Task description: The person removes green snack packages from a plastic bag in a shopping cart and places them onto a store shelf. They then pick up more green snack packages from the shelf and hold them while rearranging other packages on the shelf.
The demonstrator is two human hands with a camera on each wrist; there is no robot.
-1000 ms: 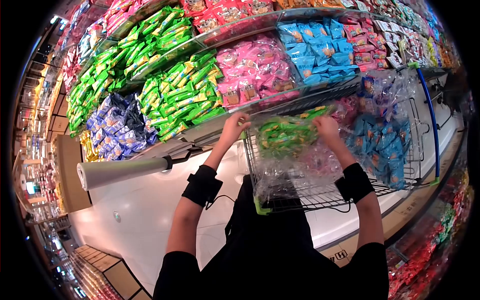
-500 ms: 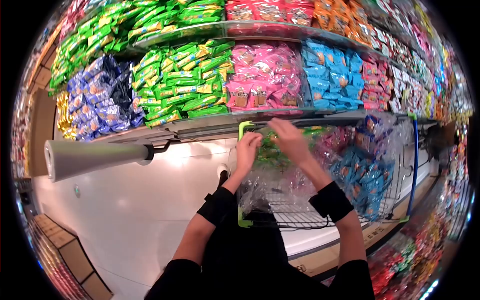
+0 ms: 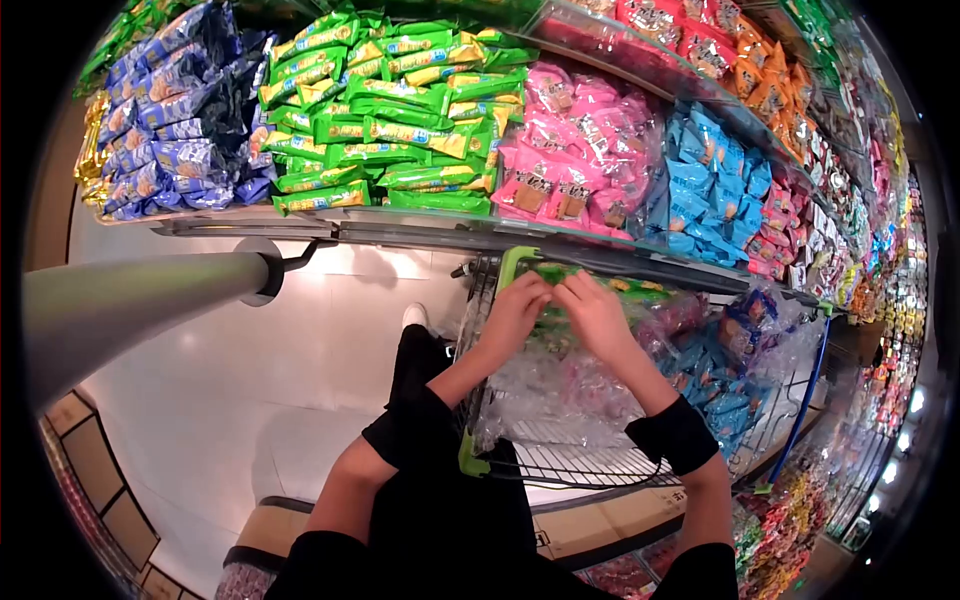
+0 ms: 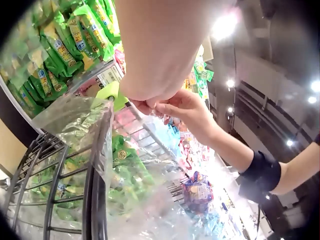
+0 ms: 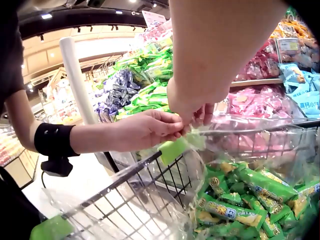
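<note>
1. At the 11 o'clock corner of a black wire shopping trolley (image 5: 120,180) with bright green plastic corner caps (image 5: 172,150), a person's two bare hands meet, fingertips together.
2. The left hand (image 3: 515,312), at the 9 o'clock side of the pair, has its grip curled, thumb and fingers pinching clear plastic.
3. The right hand (image 3: 597,315), at the 3 o'clock side, also has its grip curled, pinching the same plastic; the fingers hide most of the pinched part.
4. Just below the hands, inside the trolley, lies a clear, crinkled plastic bag (image 5: 197,175) full of slim green-and-yellow snack packets (image 5: 232,207).
5. From the hands, at 4 o'clock in the trolley, is a heap of light-blue packets (image 3: 715,385); at 3 o'clock, a clear bag with dark blue and purple wrappers (image 3: 752,318). At 6 o'clock, loose transparent plastic (image 3: 535,400) spreads over the wires.
6. Beyond the trolley run stocked shelves: violet-blue packets (image 3: 175,130) at 10 o'clock, green-and-yellow ones (image 3: 400,130) at 11, pink square packets (image 3: 580,150) at 12, sky-blue pouches (image 3: 705,190) at 2.
7. At 9 o'clock, a long pale roll (image 3: 150,310) juts out over the glossy light floor (image 3: 210,400).
</note>
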